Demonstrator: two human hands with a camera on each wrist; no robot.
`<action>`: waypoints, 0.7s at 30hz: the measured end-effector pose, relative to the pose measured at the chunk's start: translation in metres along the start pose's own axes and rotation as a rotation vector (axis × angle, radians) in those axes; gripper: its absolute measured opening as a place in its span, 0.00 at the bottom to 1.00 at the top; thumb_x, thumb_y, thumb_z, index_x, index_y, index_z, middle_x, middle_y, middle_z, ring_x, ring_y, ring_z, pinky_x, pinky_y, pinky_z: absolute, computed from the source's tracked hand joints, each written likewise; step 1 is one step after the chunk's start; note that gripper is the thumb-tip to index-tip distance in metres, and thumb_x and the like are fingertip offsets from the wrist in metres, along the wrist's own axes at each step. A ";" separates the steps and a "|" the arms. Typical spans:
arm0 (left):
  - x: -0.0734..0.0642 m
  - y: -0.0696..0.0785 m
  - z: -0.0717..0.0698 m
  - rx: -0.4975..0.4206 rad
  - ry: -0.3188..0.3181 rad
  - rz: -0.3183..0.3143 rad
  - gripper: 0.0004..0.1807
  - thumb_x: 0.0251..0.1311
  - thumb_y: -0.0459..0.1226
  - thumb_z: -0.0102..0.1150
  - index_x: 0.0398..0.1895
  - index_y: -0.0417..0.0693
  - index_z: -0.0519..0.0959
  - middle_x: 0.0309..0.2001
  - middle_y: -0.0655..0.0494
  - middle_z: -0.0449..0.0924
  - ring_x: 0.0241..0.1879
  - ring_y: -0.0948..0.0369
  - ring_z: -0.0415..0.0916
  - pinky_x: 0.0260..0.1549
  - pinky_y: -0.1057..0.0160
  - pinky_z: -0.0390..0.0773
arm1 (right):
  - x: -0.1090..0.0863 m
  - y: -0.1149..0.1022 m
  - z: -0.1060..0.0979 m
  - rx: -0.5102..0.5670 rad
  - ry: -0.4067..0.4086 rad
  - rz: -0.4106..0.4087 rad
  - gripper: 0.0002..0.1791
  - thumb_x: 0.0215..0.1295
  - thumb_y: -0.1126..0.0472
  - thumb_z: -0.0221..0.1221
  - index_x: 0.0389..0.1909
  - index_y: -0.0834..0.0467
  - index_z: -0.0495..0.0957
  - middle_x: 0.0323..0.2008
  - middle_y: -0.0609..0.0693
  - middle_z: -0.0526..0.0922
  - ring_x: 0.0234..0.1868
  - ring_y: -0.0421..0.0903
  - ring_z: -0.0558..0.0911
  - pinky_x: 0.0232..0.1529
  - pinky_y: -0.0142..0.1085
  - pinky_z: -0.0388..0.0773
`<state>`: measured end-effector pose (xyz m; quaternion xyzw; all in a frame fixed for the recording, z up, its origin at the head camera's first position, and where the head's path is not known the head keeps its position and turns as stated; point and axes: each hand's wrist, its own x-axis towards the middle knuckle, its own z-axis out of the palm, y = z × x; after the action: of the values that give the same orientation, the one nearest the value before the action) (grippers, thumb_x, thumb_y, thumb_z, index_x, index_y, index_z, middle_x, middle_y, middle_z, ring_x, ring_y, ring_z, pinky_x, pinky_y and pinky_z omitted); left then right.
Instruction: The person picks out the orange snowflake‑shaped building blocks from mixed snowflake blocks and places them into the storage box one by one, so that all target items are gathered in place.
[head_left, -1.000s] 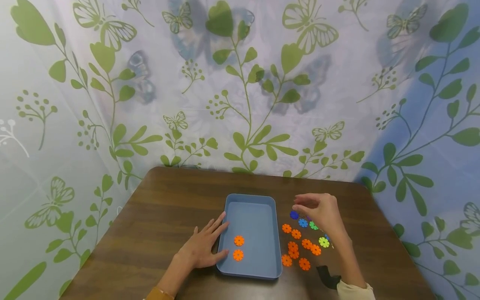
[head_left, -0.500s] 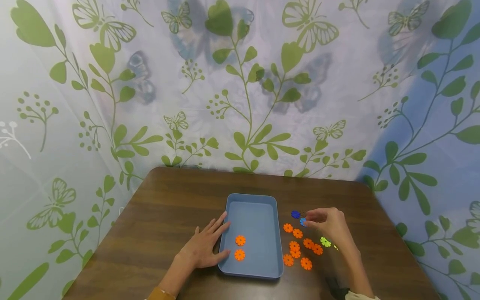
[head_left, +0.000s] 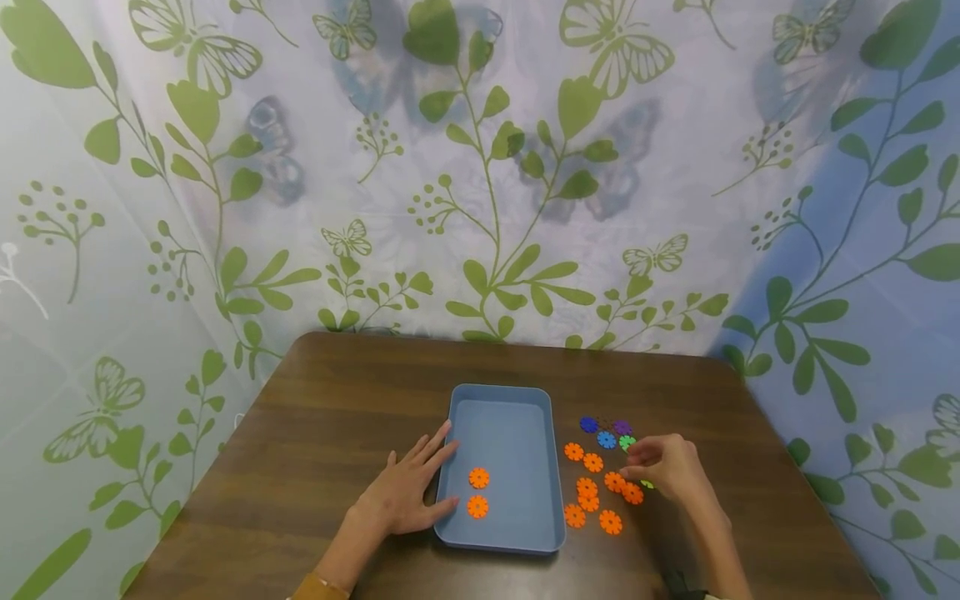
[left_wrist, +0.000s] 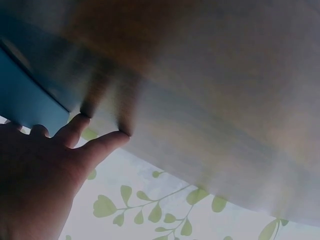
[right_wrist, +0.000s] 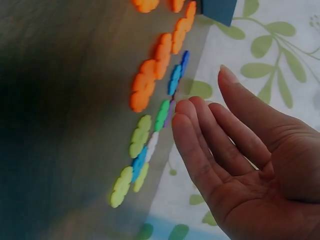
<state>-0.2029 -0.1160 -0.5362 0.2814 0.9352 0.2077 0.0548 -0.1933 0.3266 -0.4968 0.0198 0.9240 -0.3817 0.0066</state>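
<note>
My left hand (head_left: 401,496) lies with spread fingers against the left side of a blue-grey tray (head_left: 510,433), thumb and fingertips at its rim. Two orange notched flower-shaped discs (head_left: 478,477) are inside the tray. My right hand (head_left: 671,468) hovers over the loose discs on the right. In the right wrist view its fingers are loosely bent, with the thumb apart and nothing between them. Nearest it are a green disc (head_left: 627,442), a yellow-green disc (right_wrist: 140,136) and an orange disc (head_left: 633,493). The head view has some discs hidden behind this hand.
Several orange discs (head_left: 611,522) lie right of the tray on the brown table (head_left: 360,400). Behind them are a dark blue disc (head_left: 588,425), a light blue disc (head_left: 606,440) and a purple disc (head_left: 623,427). A leaf-patterned curtain (head_left: 465,208) hangs behind the table.
My right hand has moved from the back discs toward me and to the right, uncovering the purple and green discs. The left hand and the tray's two discs stay in place.
</note>
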 end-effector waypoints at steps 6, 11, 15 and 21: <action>0.002 0.000 -0.001 -0.008 -0.013 -0.028 0.47 0.70 0.61 0.61 0.86 0.54 0.61 0.89 0.54 0.43 0.83 0.36 0.55 0.65 0.14 0.56 | 0.003 0.010 0.003 -0.033 -0.044 0.019 0.18 0.50 0.69 0.82 0.41 0.69 0.89 0.32 0.51 0.90 0.33 0.47 0.88 0.39 0.45 0.88; 0.001 0.000 -0.001 -0.004 -0.003 -0.015 0.47 0.70 0.61 0.61 0.86 0.52 0.61 0.89 0.53 0.44 0.82 0.36 0.56 0.64 0.13 0.56 | 0.006 0.012 0.006 -0.049 -0.081 0.047 0.20 0.45 0.72 0.83 0.41 0.69 0.88 0.33 0.51 0.88 0.33 0.47 0.85 0.38 0.44 0.87; 0.000 -0.002 0.000 0.000 -0.001 -0.010 0.47 0.70 0.62 0.60 0.86 0.52 0.61 0.89 0.54 0.43 0.82 0.36 0.57 0.63 0.13 0.56 | 0.007 0.014 0.007 -0.079 -0.097 0.062 0.20 0.42 0.71 0.84 0.38 0.67 0.88 0.32 0.51 0.88 0.35 0.47 0.84 0.39 0.45 0.87; 0.001 0.001 -0.002 -0.012 -0.020 -0.033 0.47 0.69 0.62 0.60 0.86 0.53 0.61 0.89 0.55 0.43 0.82 0.36 0.55 0.65 0.14 0.55 | 0.008 0.017 0.011 -0.128 -0.107 0.034 0.18 0.41 0.71 0.85 0.33 0.65 0.86 0.30 0.51 0.86 0.34 0.47 0.83 0.37 0.45 0.86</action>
<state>-0.2036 -0.1157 -0.5339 0.2677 0.9379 0.2095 0.0694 -0.2007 0.3310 -0.5170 0.0143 0.9444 -0.3223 0.0638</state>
